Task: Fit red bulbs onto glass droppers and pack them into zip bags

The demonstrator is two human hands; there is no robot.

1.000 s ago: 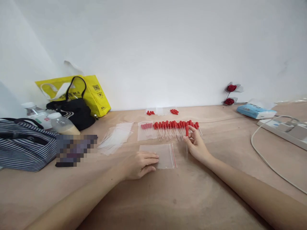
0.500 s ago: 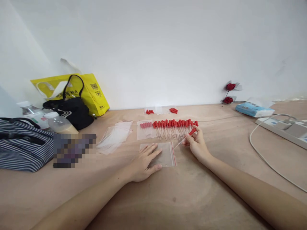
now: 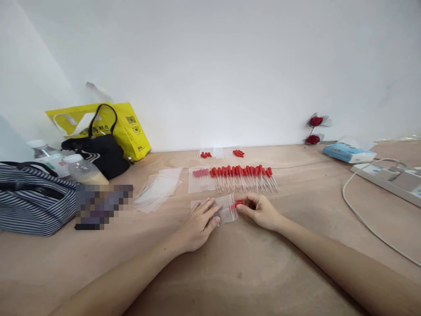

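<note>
Under the spread fingers of my left hand (image 3: 200, 224) lies a clear zip bag (image 3: 226, 214), its red-striped mouth facing right. My right hand (image 3: 259, 211) pinches a glass dropper (image 3: 238, 203) by its red rubber bulb at that mouth; the glass tube reaches into the bag and is hard to make out through the plastic. Behind the hands runs a row of red-bulbed droppers (image 3: 243, 173), tips toward me. At the row's left end, another zip bag (image 3: 194, 186) has several droppers in it.
Loose zip bags (image 3: 161, 186) lie to the left. Small bags with red bulbs (image 3: 238, 153) lie by the wall. A striped bag (image 3: 39, 202), bottle (image 3: 85, 170), black bag (image 3: 101, 153) and yellow bag (image 3: 138, 131) crowd the left; tissues (image 3: 348, 152) and a power strip (image 3: 391, 173) the right.
My right hand has moved left and toward me, bringing the dropper's tube into the bag's mouth. The bag's mouth end is now raised and creased. My left hand stays on the bag.
</note>
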